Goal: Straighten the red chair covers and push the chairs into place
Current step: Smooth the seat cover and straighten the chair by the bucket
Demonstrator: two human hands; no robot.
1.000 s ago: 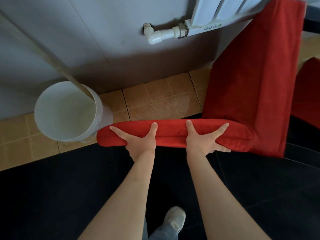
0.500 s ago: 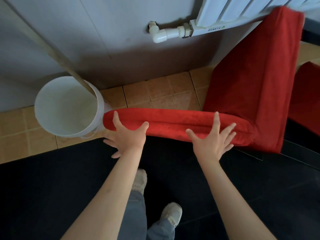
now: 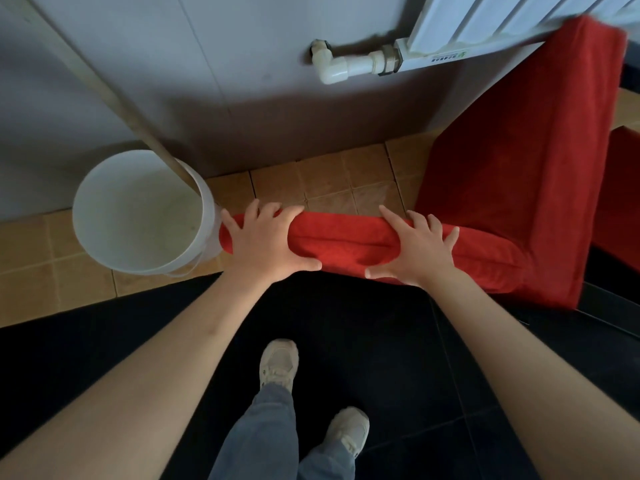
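Note:
A chair in a red cover [image 3: 519, 168] stands against the grey wall at the right. Its padded red edge [image 3: 346, 244] runs left to right across the middle of the view. My left hand [image 3: 266, 240] sits on the left end of that edge, fingers curled over the far side and thumb on the near side. My right hand [image 3: 419, 251] lies further right on the same edge, fingers spread over the top and thumb along the near side. A second red-covered chair [image 3: 623, 202] shows partly at the right border.
A white bucket [image 3: 135, 209] stands on the tan tiles, touching the left end of the red edge, with a wooden stick [image 3: 114, 95] leaning in it. A white radiator [image 3: 502, 22] and its pipe [image 3: 346, 67] hang on the wall. My shoes [image 3: 278, 365] stand on dark floor.
Half a second ago both hands hovered open just short of the padded edge. Now both are back on it, and the left hand has shifted toward its left end by the bucket.

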